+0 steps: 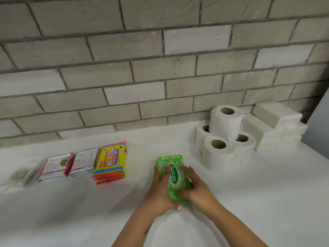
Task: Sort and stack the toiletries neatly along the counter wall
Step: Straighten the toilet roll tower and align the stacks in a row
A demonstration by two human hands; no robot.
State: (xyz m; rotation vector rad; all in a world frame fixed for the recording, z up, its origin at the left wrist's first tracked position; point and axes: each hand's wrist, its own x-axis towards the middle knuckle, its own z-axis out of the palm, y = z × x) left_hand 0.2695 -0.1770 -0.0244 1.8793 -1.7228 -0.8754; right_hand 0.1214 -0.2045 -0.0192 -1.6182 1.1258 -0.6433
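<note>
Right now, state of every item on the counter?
Green Sanicare packs: held between left hand and right hand.
Giggles packs: stacked flat, untouched.
Dove sachets: two flat stacks.
Clear packets: flat, blurred.
Toilet rolls: upright pyramid.
White tissue packs: stacked by wall.

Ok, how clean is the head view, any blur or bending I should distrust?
Head view: the clear packets at far left are smeared and unreadable; the green Sanicare pack between both hands reads sharp; the wide lens bows the tile wall grout lines; lighting is soft, no harsh glare.
</note>
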